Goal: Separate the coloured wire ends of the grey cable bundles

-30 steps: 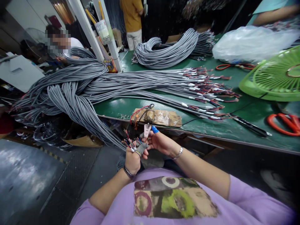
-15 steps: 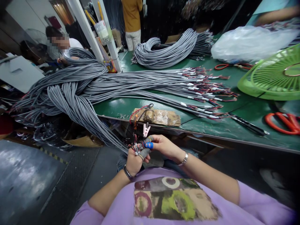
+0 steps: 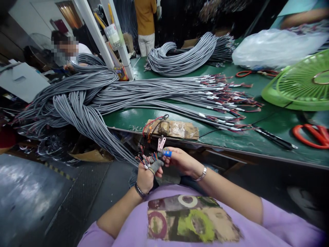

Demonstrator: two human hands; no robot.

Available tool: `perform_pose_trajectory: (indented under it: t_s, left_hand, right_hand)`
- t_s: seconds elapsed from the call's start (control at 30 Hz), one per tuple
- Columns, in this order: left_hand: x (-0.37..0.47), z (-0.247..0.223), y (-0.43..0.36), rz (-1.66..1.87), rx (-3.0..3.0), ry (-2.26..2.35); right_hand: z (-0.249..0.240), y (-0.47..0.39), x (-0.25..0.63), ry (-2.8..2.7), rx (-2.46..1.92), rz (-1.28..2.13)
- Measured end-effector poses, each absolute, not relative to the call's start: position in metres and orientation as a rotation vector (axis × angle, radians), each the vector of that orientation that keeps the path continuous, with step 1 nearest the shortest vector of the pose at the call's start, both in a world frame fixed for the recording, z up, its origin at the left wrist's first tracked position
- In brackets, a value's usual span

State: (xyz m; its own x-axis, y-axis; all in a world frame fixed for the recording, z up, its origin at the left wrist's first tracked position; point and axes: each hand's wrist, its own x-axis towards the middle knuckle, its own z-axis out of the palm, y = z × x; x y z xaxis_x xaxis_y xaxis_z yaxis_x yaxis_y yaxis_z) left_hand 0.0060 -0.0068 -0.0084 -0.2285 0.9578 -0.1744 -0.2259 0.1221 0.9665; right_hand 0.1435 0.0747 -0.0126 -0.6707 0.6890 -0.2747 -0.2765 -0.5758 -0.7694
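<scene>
The left hand [image 3: 145,178] is clamping around the wire ends [image 3: 144,161] of a gray cable bundle [image 3: 110,140], and the right hand [image 3: 180,162] is bringing its fingertips together close beside them; whether it is pinching a wire is too small to tell. The ends are sitting just off the front edge of the green table [image 3: 123,120]. A pink clip [image 3: 161,143] is hanging just above the hands, near a wooden block [image 3: 180,129] lying along that edge. Behind, more gray cables [image 3: 154,85] are stretching across the tabletop.
</scene>
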Motion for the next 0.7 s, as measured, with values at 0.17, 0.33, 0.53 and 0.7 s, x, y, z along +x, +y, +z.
perform_pose_trajectory:
  t_s: [0.17,0.33,0.53,0.7]
  left_hand:
    - [0.006,0.005,-0.002,1.381,0.760,1.229]
    - [0.009,0.008,0.003,1.362,0.764,1.226]
    - [0.009,-0.001,0.006,1.343,0.780,1.242]
    - [0.010,-0.005,0.006,1.315,0.772,1.276]
  right_hand:
    - [-0.013,0.092,0.138,-0.691,-0.790,2.322]
    - [-0.009,0.094,0.125,-0.660,-0.721,2.273]
    - [-0.013,0.092,0.119,-0.571,-0.732,2.194]
    - [-0.010,0.092,0.117,-0.558,-0.736,2.168]
